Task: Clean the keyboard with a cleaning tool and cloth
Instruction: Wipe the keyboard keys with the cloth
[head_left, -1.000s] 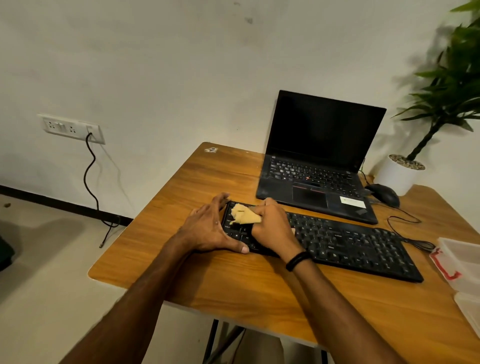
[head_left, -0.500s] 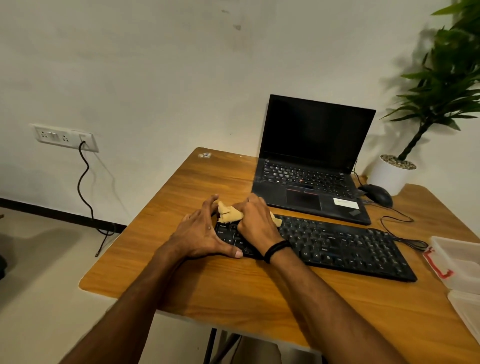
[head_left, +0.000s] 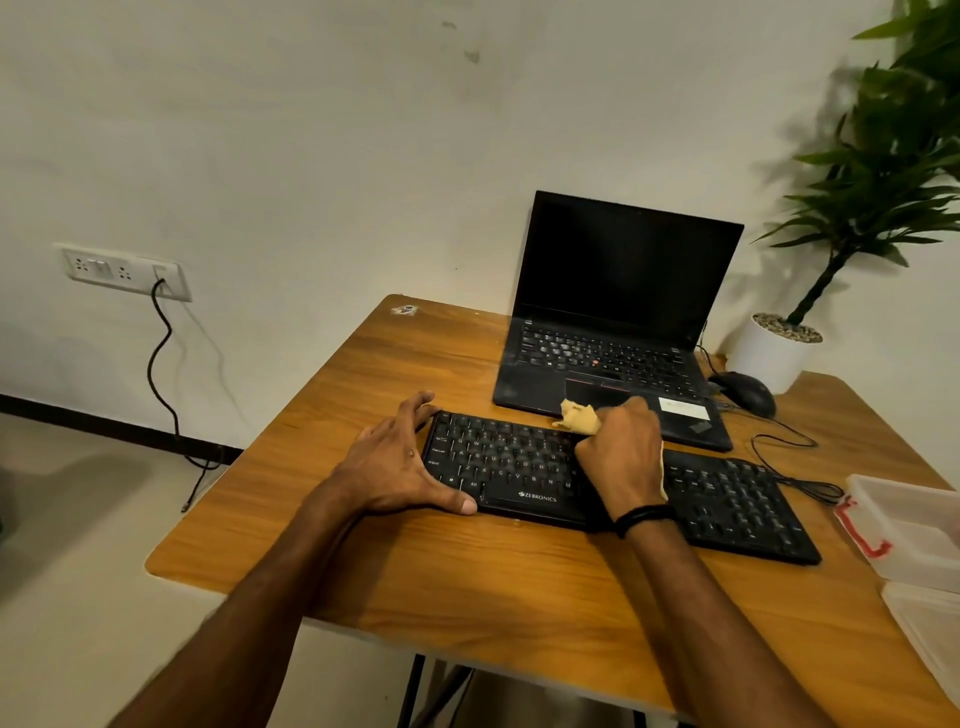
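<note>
A black keyboard (head_left: 524, 467) lies across the wooden table (head_left: 519, 587) in front of me. My left hand (head_left: 400, 462) braces its left end, fingers spread at the far corner and thumb along the near edge. My right hand (head_left: 621, 457) grips a bunched yellow cloth (head_left: 579, 417) and presses it onto the keys near the keyboard's middle. A corner of the cloth sticks out beyond my knuckles; another edge shows under my palm. I see no separate cleaning tool.
An open black laptop (head_left: 613, 322) stands right behind the keyboard. A black mouse (head_left: 745, 392) and its cable lie at the right, by a potted plant (head_left: 779, 348). Clear plastic boxes (head_left: 914, 525) sit at the table's right edge. A wall socket (head_left: 122, 270) has a cord hanging.
My right hand has slid the cloth from the keyboard's left end towards its middle. The left hand has stayed on the left end.
</note>
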